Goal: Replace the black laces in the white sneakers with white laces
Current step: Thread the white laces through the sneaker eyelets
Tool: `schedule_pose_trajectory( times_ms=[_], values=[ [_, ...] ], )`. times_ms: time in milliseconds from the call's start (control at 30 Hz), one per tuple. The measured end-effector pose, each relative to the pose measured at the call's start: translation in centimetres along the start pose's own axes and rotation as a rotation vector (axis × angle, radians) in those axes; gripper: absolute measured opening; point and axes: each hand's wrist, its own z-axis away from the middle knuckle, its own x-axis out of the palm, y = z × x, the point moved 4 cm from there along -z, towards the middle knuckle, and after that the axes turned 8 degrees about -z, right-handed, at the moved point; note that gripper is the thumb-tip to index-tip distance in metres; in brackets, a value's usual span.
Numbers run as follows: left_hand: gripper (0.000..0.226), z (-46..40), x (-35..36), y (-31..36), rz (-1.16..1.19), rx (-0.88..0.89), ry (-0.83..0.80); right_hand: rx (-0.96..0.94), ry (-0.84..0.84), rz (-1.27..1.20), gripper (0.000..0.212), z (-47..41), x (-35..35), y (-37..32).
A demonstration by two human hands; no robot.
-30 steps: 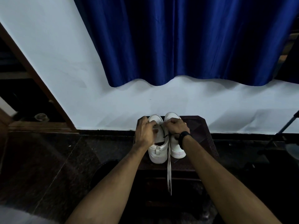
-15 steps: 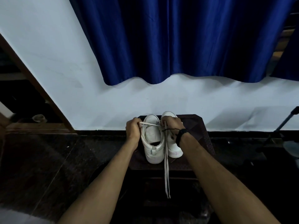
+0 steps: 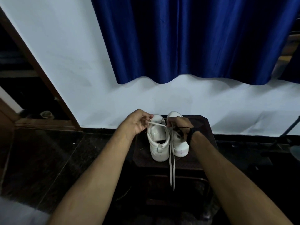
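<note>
Sneakers [image 3: 159,143], white, stand side by side on a stool [image 3: 206,125]; left hand [image 3: 138,122] and right hand [image 3: 177,123] pinch a white lace [image 3: 171,163].

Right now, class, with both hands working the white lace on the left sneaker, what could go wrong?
1. The white lace dangles off the stool's front edge; it could snag or get stepped on.
2. The left hand pulling sideways might tip the left sneaker or yank the lace right out.

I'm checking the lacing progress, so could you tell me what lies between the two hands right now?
In the head view, a white lace stretches taut from the left hand to the right hand, crossing above the left sneaker.
</note>
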Motion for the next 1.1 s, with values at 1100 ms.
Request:
schedule_pose_trajectory(
  times_ms=[1100],
  values=[
    [0.025,-1.3,2.4,-6.1,-1.064,0.498,0.798,-0.097,0.036,0.116,0.023,0.6,0.0,0.5]
  ],
)
